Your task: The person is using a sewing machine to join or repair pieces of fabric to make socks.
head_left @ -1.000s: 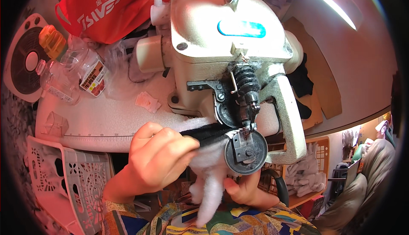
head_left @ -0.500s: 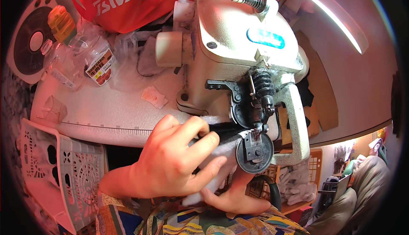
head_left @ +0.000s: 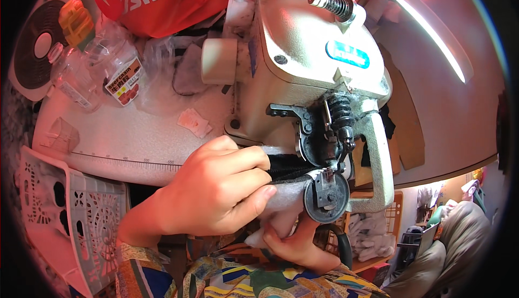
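Note:
A cream sewing machine with a toothed round metal disc at its front stands before me. A piece of fluffy fabric, white to grey with a black section along its upper edge, runs up to that disc. My left hand is closed on the fabric's left side, fingers curled and thumb pressed in. Below the disc, my right hand holds the lower, hanging part between thumb and fingers. Some right fingertips are hidden behind the disc and fabric.
Left of the machine are a clear plastic jar, an orange object and a red bag. A white perforated basket stands lower left. An orange crate of whitish pieces sits lower right. A bright lamp arches above.
My left hand's fingers and thumb have drawn closer together on the fabric. My right hand stays below the disc, shifted slightly. The whole view has shifted a little.

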Tool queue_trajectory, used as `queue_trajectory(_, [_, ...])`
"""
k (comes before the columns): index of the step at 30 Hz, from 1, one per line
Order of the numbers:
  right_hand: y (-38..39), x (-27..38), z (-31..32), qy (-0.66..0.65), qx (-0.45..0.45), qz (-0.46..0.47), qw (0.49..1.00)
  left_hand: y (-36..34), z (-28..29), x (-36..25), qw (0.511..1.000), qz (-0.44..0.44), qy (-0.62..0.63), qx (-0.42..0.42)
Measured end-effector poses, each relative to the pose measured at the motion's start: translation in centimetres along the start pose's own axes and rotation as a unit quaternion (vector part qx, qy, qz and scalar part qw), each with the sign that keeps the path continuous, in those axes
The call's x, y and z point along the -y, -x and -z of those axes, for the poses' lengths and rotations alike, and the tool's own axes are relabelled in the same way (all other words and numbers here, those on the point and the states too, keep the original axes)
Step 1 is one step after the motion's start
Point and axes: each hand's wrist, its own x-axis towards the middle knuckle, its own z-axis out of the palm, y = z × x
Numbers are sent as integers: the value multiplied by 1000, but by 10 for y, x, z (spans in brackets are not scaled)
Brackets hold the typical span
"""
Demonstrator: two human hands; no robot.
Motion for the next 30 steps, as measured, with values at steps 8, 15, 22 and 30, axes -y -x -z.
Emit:
queue_trajectory(8, [9, -8, 0, 8, 26, -24, 999, 6, -6, -3, 987, -61, -62, -132])
queue_trajectory(15, [14, -18, 1, -56, 68, -69, 994, 12, -11, -2, 982, -93, -83, -142])
queue_trajectory(22, [12, -9, 3, -79, 54, -121, 988, 12, -9, -2, 982, -96, -98, -134])
queue_trajectory(30, [8, -8, 9, -92, 26, -79, 992, -3, -18, -5, 977, -102, -91, -165])
